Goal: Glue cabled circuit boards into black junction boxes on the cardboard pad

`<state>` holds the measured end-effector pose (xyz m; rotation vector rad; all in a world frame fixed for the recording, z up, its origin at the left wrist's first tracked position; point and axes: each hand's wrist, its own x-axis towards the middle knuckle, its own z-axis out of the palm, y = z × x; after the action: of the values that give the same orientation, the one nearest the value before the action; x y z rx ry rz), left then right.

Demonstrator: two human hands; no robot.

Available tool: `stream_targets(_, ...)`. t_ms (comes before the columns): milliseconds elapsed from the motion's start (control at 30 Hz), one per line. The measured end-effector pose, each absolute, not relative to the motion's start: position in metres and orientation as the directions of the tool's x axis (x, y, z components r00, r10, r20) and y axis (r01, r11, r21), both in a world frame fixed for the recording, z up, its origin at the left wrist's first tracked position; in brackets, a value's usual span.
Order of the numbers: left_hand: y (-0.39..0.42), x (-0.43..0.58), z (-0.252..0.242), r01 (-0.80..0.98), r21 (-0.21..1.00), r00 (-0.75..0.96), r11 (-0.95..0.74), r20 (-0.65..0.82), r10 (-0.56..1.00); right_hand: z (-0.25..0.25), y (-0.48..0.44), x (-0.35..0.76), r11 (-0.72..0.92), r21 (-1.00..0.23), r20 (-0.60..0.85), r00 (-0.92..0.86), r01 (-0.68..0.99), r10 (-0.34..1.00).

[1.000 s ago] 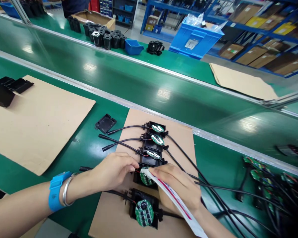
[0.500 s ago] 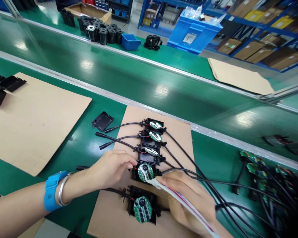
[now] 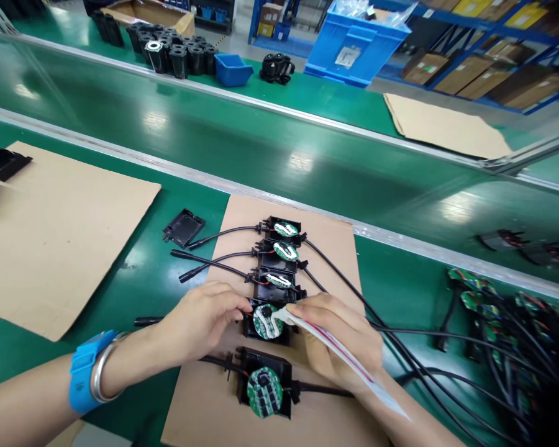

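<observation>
My right hand grips a white tube with a red stripe. Its nozzle rests at the right side of a round green circuit board, where a curved line of white paste lies. That board sits in a black plastic box. My left hand is pinched at the box's left end, by the red wire; what its fingertips hold is hidden. Farther off, three boxes hold boards with white paste, the farthest board among them. Nearer me, another board in a box has no paste.
Cardboard lies under the boxes. Black cables run off both sides. A loose black cover lies to the left, near a larger cardboard sheet. Several wired boards are heaped at right. A metal rail crosses behind.
The tube's nozzle has moved across the board to its right side, and the white paste now forms a longer, looped line. My left hand stays at the box's left end. The view has shifted slightly.
</observation>
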<state>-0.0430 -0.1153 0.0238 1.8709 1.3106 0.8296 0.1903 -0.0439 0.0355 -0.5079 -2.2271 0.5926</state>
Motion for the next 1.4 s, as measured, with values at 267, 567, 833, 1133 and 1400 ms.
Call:
stream_targets(267, -0.139, -0.04, 0.051, 0.714, 0.594, 0.341, -0.371, 0.168, 0.925, 0.071, -0.071, 0.198, 0.703, -0.667, 0.465, -0.598, 0.248, 0.653)
stream_targets(567, -0.206, -0.001, 0.039, 0.74, 0.642, 0.128, -0.2, 0.157, 0.979, 0.059, -0.112, 0.182, 0.722, -0.681, 0.471, -0.68, 0.124, 0.561)
stream_targets(833, -0.203, 0.016, 0.021, 0.708, 0.695, 0.014, -0.126, 0.164, 0.986, 0.051, -0.112, 0.183, 0.797, -0.589, 0.531, -0.682, 0.131, 0.504)
stream_targets(1133, -0.206, 0.013, 0.018, 0.684, 0.712, 0.042, -0.156, 0.175, 0.984, 0.054, -0.126, 0.195, 0.734, -0.663, 0.472, -0.68, 0.146, 0.562)
stream_targets(1400, -0.207, 0.014, 0.018, 0.683, 0.711, 0.039, -0.165, 0.19, 0.981, 0.048, -0.122, 0.209, 0.741, -0.642, 0.471, -0.661, 0.198, 0.584)
